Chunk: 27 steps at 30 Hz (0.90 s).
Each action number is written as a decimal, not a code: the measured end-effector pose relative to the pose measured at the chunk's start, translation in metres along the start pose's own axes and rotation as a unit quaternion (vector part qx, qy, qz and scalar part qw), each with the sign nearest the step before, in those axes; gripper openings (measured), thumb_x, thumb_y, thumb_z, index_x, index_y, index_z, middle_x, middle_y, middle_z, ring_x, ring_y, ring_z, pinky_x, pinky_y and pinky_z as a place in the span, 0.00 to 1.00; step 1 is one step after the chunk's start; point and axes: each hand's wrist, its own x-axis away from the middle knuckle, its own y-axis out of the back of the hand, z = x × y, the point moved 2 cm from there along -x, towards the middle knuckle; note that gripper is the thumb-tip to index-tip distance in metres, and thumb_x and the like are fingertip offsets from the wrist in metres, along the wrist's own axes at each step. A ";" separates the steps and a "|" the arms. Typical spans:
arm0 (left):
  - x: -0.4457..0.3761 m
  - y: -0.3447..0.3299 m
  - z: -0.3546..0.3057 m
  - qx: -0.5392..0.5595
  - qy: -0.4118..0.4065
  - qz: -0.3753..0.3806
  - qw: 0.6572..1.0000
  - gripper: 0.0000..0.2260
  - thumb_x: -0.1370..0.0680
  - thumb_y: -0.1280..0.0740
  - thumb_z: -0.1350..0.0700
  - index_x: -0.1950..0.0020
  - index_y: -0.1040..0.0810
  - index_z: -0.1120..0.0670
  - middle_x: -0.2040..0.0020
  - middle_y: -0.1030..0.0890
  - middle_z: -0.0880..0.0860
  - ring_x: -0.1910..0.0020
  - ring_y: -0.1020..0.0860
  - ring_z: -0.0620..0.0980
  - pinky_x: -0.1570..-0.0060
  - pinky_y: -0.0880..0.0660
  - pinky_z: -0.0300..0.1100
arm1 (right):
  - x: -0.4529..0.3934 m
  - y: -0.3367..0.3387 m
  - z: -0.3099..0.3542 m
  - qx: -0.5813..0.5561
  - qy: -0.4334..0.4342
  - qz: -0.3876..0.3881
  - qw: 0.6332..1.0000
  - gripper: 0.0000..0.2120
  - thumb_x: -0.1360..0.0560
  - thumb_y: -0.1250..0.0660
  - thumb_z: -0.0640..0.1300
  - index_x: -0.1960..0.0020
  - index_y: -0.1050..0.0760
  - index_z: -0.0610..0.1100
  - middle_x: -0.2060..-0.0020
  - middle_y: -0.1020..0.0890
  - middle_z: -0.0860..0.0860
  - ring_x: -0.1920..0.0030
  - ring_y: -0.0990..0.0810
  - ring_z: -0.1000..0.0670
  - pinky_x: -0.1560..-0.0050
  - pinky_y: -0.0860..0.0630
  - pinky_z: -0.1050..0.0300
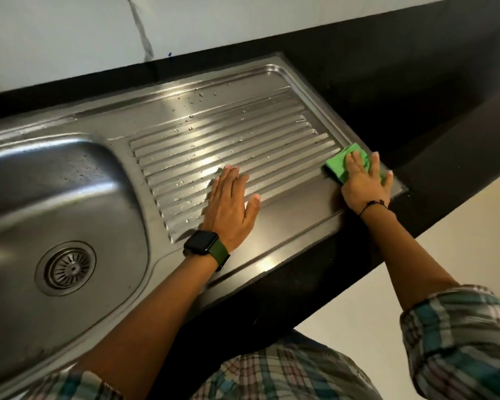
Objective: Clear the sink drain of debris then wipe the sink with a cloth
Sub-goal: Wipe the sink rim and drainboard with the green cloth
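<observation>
Hands wiping steel sink's draining board.
Right hand (365, 184) presses green cloth (339, 164) flat at far corner; left hand (230, 207) rests open, empty; drain (65, 268) looks clear; droplets remain.

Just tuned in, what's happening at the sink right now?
A person is wiping the steel drainboard. The right hand presses a green cloth flat at the board's far right corner. The left hand rests flat on the ridges, holding nothing. Water drops still dot the ridges. The drain in the basin shows no visible debris.
</observation>
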 end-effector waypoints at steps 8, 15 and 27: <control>0.025 0.032 0.034 0.050 0.132 -0.111 0.984 0.24 0.24 0.50 0.51 0.32 0.33 0.61 0.28 0.36 0.59 0.25 0.45 0.54 0.25 0.53 0.48 | 0.030 -0.008 0.047 -0.020 0.136 0.030 0.990 0.25 0.21 0.47 0.49 0.26 0.44 0.44 0.24 0.46 0.41 0.24 0.53 0.39 0.27 0.56 0.40; 0.031 0.036 0.036 0.269 0.219 -0.314 0.884 0.15 0.24 0.47 0.57 0.45 0.25 0.61 0.42 0.23 0.61 0.41 0.26 0.49 0.39 0.29 0.45 | 0.117 -0.046 0.178 0.009 0.380 0.032 0.925 0.31 0.26 0.40 0.42 0.25 0.47 0.43 0.24 0.45 0.45 0.24 0.54 0.43 0.27 0.63 0.44; 0.038 0.042 0.040 0.336 0.257 -0.363 0.830 0.13 0.27 0.45 0.54 0.48 0.24 0.55 0.59 0.26 0.48 0.61 0.28 0.42 0.60 0.30 0.35 | 0.081 -0.028 0.162 -0.053 0.513 0.062 0.855 0.20 0.28 0.37 0.36 0.37 0.25 0.46 0.31 0.29 0.48 0.25 0.43 0.41 0.26 0.48 0.45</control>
